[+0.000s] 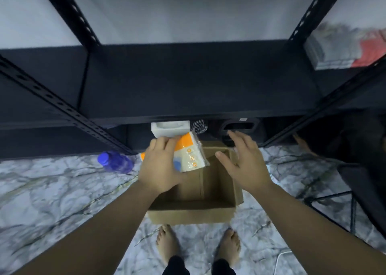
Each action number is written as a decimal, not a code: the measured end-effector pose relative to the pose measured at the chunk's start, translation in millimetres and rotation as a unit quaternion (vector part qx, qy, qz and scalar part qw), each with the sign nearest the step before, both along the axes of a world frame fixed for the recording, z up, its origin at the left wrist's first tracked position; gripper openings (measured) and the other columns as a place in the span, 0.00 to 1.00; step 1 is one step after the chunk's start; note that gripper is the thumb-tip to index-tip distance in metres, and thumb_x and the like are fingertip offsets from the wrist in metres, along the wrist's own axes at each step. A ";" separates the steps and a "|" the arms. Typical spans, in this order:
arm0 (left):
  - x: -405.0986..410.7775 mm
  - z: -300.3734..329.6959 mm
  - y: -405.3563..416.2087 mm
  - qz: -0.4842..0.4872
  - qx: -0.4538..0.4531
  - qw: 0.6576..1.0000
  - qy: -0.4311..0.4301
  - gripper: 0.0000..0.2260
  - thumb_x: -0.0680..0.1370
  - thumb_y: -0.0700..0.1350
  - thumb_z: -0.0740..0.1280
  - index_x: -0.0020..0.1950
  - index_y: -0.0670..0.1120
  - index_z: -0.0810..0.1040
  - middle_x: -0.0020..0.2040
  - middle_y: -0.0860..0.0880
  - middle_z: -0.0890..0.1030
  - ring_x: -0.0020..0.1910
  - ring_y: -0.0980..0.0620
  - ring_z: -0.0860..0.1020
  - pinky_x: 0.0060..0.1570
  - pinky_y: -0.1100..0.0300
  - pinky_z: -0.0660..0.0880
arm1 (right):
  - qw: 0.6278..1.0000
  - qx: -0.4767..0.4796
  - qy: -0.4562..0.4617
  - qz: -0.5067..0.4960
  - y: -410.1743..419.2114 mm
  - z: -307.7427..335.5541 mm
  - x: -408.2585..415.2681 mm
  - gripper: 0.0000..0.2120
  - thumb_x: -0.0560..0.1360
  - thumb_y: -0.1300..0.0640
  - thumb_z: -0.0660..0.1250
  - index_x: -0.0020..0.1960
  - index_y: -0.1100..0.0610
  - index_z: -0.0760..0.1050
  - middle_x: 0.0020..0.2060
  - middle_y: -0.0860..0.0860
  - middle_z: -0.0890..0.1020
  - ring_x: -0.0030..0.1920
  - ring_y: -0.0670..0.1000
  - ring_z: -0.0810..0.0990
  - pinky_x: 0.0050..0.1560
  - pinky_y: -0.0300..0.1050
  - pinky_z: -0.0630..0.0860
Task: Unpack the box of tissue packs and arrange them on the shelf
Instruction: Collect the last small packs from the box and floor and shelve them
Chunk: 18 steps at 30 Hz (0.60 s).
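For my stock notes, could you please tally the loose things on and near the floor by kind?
Tissue pack, held in the left hand: 1
Cardboard box: 1
Blue bottle: 1
White foam block: 1
Total: 4

Tissue pack point(189, 154): white w/ orange band across top, small orange round marks down one side, blue patch near bottom, clear glossy wrap. Box point(194, 210): plain brown cardboard, no print visible. Shelf point(188, 82): black board, matte; black uprights w/ rows of punched holes. Wall behind: pale grey-white. Floor point(52, 191): white-grey marble pattern w/ dark veins. Bottle point(116, 162) lying on floor: translucent blue-purple, blue cap. Under shelf: white block point(170, 128), and a black-and-white striped item point(199, 125) beside it. Right side shelf: blurred stack point(344, 49), grey & white w/ coral-red part. Trousers point(198, 266): black.
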<state>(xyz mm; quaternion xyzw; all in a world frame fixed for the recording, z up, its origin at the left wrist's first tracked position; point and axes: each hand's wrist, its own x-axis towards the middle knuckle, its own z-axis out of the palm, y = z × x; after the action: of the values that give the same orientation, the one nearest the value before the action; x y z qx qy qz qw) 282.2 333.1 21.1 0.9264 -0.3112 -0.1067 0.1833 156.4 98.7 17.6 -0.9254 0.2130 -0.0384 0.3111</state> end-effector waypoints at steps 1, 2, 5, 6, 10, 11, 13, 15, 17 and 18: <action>-2.6 21.9 0.3 0.003 -0.003 1.000 -0.006 0.46 0.59 0.62 0.74 0.76 0.51 0.68 0.60 0.49 0.72 0.56 0.46 0.69 0.54 0.49 0.72 | 1.000 -0.003 -0.010 0.005 2.7 18.1 -0.5 0.37 0.78 0.29 0.59 0.80 0.47 0.62 0.76 0.48 0.67 0.75 0.53 0.66 0.72 0.60 0.69; -5.2 41.8 0.3 0.004 -0.007 1.000 -0.009 0.46 0.60 0.62 0.76 0.76 0.51 0.68 0.60 0.49 0.72 0.57 0.47 0.69 0.55 0.49 0.72 | 1.000 -0.004 -0.020 0.010 4.8 35.9 0.0 0.37 0.77 0.29 0.59 0.81 0.47 0.61 0.76 0.48 0.66 0.75 0.53 0.66 0.72 0.61 0.69; -13.7 96.8 -1.0 0.022 -0.027 0.999 -0.027 0.47 0.61 0.65 0.73 0.77 0.50 0.67 0.61 0.50 0.71 0.59 0.48 0.68 0.57 0.50 0.71 | 0.998 -0.008 -0.058 0.030 9.0 88.4 7.3 0.38 0.77 0.29 0.59 0.81 0.47 0.60 0.77 0.48 0.65 0.77 0.52 0.63 0.74 0.59 0.66; -17.1 114.0 -1.6 0.032 -0.036 0.998 -0.035 0.47 0.60 0.67 0.70 0.77 0.50 0.67 0.62 0.50 0.71 0.60 0.49 0.67 0.57 0.51 0.71 | 0.996 -0.013 -0.077 0.038 9.9 106.0 10.6 0.38 0.78 0.30 0.59 0.81 0.48 0.61 0.77 0.49 0.65 0.77 0.52 0.63 0.74 0.58 0.66; -26.7 176.8 1.0 0.078 -0.062 0.993 -0.064 0.47 0.60 0.65 0.71 0.77 0.53 0.66 0.61 0.53 0.70 0.60 0.52 0.67 0.56 0.54 0.69 | 0.985 -0.057 -0.156 0.048 12.1 181.8 25.2 0.34 0.78 0.33 0.61 0.78 0.50 0.66 0.75 0.50 0.69 0.75 0.53 0.65 0.71 0.57 0.66; -27.2 190.9 3.0 0.086 -0.070 0.991 -0.075 0.47 0.60 0.64 0.72 0.77 0.53 0.66 0.61 0.53 0.70 0.60 0.52 0.67 0.56 0.53 0.70 | 0.979 -0.076 -0.182 0.049 12.0 200.0 29.5 0.33 0.78 0.34 0.63 0.78 0.50 0.67 0.74 0.50 0.71 0.74 0.53 0.66 0.70 0.58 0.66; -25.5 218.9 7.7 0.100 -0.083 0.987 -0.095 0.46 0.61 0.64 0.73 0.77 0.53 0.65 0.62 0.53 0.71 0.60 0.53 0.68 0.57 0.52 0.71 | 0.967 -0.106 -0.224 0.055 9.6 233.3 39.8 0.32 0.79 0.36 0.64 0.77 0.51 0.69 0.72 0.50 0.72 0.72 0.55 0.68 0.69 0.57 0.65; -19.4 244.4 13.0 0.112 -0.092 0.983 -0.112 0.46 0.63 0.63 0.76 0.78 0.53 0.65 0.63 0.53 0.71 0.61 0.53 0.68 0.59 0.52 0.71 | 0.958 -0.123 -0.252 0.062 7.1 262.1 53.4 0.32 0.79 0.36 0.65 0.77 0.51 0.69 0.72 0.50 0.73 0.71 0.55 0.68 0.68 0.58 0.65; -8.3 267.5 18.8 0.122 -0.096 0.979 -0.131 0.47 0.63 0.62 0.78 0.78 0.54 0.64 0.64 0.52 0.71 0.63 0.51 0.68 0.61 0.52 0.70 | 0.951 -0.137 -0.270 0.066 6.0 286.3 69.6 0.32 0.79 0.35 0.64 0.77 0.51 0.69 0.72 0.50 0.72 0.72 0.55 0.67 0.69 0.58 0.64; -1.6 278.3 21.5 0.125 -0.096 0.977 -0.140 0.47 0.63 0.62 0.78 0.78 0.54 0.64 0.64 0.52 0.71 0.63 0.51 0.68 0.62 0.51 0.71 | 0.948 -0.141 -0.277 0.065 6.1 296.5 78.6 0.32 0.79 0.35 0.64 0.77 0.50 0.69 0.73 0.50 0.72 0.73 0.55 0.66 0.70 0.58 0.63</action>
<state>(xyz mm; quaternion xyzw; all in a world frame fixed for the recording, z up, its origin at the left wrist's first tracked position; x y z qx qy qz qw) 280.6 354.6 299.3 0.9418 -0.2241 0.0783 0.2382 235.0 104.8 314.1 -0.9245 0.0497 -0.3026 0.2262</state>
